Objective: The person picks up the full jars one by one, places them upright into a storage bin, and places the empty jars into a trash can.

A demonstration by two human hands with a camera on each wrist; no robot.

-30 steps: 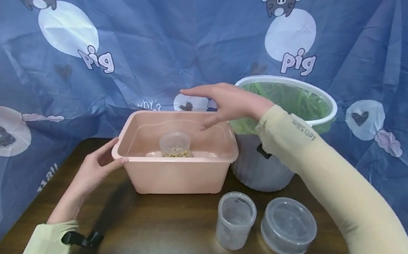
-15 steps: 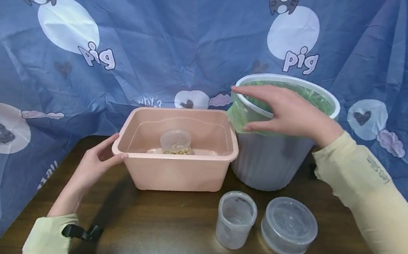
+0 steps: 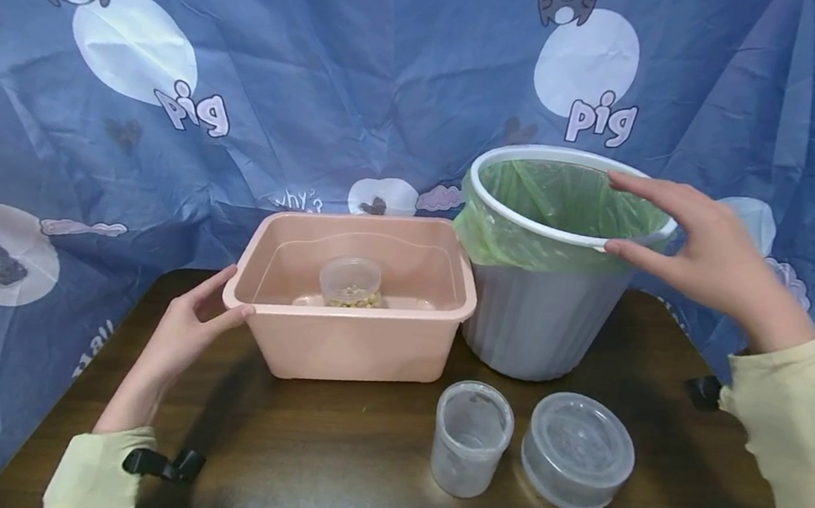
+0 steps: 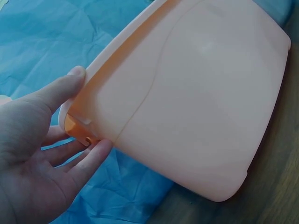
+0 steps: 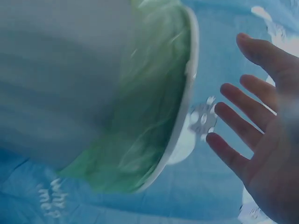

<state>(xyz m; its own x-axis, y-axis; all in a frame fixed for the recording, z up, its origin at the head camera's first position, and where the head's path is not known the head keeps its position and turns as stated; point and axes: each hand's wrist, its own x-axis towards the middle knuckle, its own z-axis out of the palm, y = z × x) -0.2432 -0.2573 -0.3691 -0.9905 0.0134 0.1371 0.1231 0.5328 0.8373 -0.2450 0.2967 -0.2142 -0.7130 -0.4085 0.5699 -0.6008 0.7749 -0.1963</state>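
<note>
My left hand (image 3: 179, 337) pinches the left end of the pink tub (image 3: 347, 352). My thumb is on the rim, and my fingers curl under it. The pink tub sits on the brown table (image 3: 323, 462), right way up. Inside it is a small clear cup (image 3: 350, 271), with little yellow bits (image 3: 357, 302) showing at its bottom.

My right hand (image 3: 717, 252) is up in the air with its fingers spread. It is near the right side of the gray bin (image 3: 539, 319), and my right wrist view shows a gap between us. The gray bin stands just beside the pink tub and has a green bag (image 3: 507, 244) in it, folded over the edge.

In front of the gray bin are a tall clear pot (image 3: 462, 470) and a wide clear pot (image 3: 569, 492), near each other. A blue cloth (image 3: 305, 91) with pigs on it hangs behind.
</note>
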